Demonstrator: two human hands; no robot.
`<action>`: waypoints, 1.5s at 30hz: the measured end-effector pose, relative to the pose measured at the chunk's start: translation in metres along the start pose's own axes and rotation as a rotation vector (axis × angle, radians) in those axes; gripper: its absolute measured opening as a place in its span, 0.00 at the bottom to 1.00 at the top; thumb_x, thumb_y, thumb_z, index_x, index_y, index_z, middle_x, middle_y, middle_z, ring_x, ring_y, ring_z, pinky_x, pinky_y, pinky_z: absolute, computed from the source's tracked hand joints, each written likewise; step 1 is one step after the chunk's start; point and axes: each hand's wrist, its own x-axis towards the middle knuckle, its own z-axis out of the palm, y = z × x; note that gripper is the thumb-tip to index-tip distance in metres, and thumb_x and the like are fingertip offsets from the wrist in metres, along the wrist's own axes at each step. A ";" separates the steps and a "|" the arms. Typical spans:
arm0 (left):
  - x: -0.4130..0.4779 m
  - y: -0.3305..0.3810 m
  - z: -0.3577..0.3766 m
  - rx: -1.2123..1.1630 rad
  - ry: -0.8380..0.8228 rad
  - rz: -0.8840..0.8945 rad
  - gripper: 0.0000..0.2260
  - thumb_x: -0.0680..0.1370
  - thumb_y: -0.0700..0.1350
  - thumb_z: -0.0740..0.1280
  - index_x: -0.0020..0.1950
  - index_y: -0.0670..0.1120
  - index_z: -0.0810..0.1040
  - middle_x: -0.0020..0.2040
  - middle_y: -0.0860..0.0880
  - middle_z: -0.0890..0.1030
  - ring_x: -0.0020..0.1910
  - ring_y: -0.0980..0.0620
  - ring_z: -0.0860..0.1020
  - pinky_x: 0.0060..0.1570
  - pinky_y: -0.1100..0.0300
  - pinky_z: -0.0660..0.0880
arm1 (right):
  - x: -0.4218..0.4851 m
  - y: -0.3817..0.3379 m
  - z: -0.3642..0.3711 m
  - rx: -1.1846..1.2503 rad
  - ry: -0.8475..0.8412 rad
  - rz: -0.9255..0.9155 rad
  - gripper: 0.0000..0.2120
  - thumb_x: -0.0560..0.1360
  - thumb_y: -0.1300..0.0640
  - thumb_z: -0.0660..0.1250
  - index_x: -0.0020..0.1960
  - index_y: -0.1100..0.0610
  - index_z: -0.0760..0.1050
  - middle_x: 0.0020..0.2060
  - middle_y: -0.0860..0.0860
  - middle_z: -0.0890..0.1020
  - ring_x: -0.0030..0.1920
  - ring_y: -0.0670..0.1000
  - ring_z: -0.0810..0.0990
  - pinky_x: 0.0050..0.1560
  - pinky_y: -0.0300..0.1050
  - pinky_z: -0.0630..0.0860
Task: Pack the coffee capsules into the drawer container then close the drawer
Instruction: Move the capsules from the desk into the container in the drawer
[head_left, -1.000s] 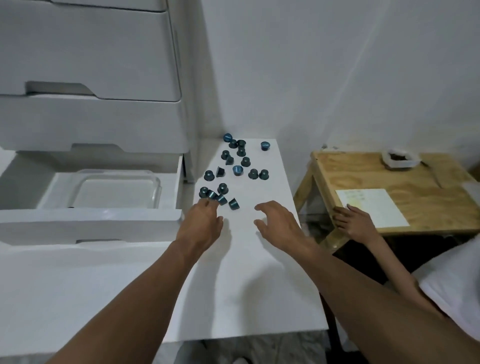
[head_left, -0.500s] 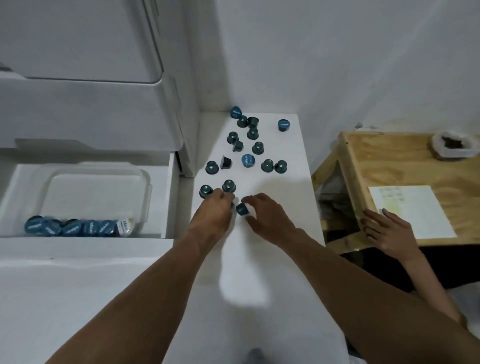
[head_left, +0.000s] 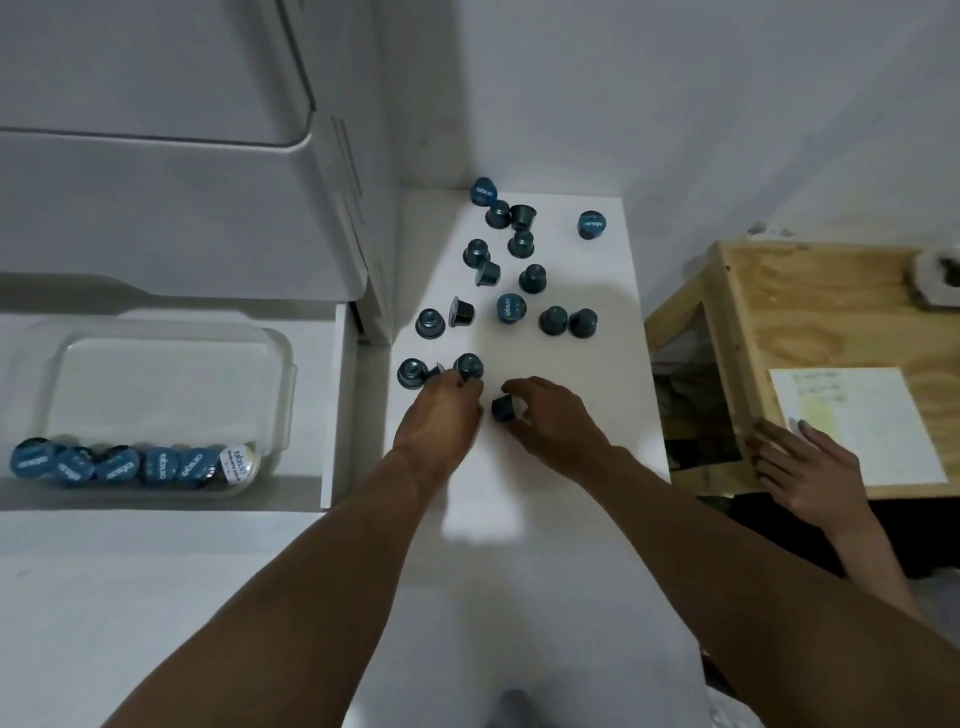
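The right hand (head_left: 550, 423) is curled, and one small capsule (head_left: 503, 407), dark and shaped like a cut cone, is pinched on its side between the thumb and the fingers, just above the smooth white table (head_left: 566, 270). The left hand (head_left: 439, 415) is laid palm down just beside it, with bent fingers over the nearest pieces; whether something is gripped under it cannot be told. The other coffee capsules (head_left: 532, 278) are scattered on the far part of the table. Thirteen are counted well apart from the hands, two more stand at the left fingertips, and one is half hidden between these two. Most are set with the dark, matt body up, three show a round blue foil lid with print, and a few are tipped on the side. On the left the white drawer (head_left: 332, 405) stands open, and in it a clear plastic container (head_left: 283, 395), rectangular with rounded corners, is placed. Along its near wall a row (head_left: 117, 462) of six lids is counted, five blue and one pale. On the right a table of raw plywood (head_left: 810, 312) with a white sheet of paper (head_left: 857, 421) is seen, and its edge is touched by another person's hand (head_left: 810, 473).
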 end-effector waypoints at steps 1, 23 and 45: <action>-0.001 0.001 0.000 0.006 0.012 0.000 0.10 0.76 0.38 0.62 0.55 0.37 0.76 0.53 0.36 0.76 0.52 0.37 0.74 0.49 0.47 0.74 | -0.002 0.001 -0.001 0.004 0.004 0.007 0.19 0.77 0.54 0.65 0.67 0.57 0.71 0.60 0.54 0.77 0.56 0.55 0.77 0.56 0.45 0.70; -0.152 0.074 -0.084 -0.310 0.453 -0.061 0.08 0.70 0.45 0.73 0.45 0.46 0.77 0.40 0.50 0.80 0.38 0.51 0.77 0.41 0.58 0.75 | -0.135 -0.058 -0.053 -0.078 0.279 -0.105 0.22 0.72 0.52 0.70 0.66 0.52 0.72 0.55 0.54 0.75 0.57 0.56 0.75 0.56 0.44 0.70; -0.365 -0.068 -0.197 -0.197 0.657 -0.036 0.18 0.69 0.46 0.75 0.57 0.45 0.78 0.51 0.48 0.80 0.48 0.51 0.78 0.52 0.56 0.77 | -0.242 -0.307 0.037 -0.006 0.479 -0.342 0.21 0.72 0.59 0.70 0.64 0.53 0.73 0.56 0.54 0.74 0.58 0.53 0.74 0.56 0.38 0.66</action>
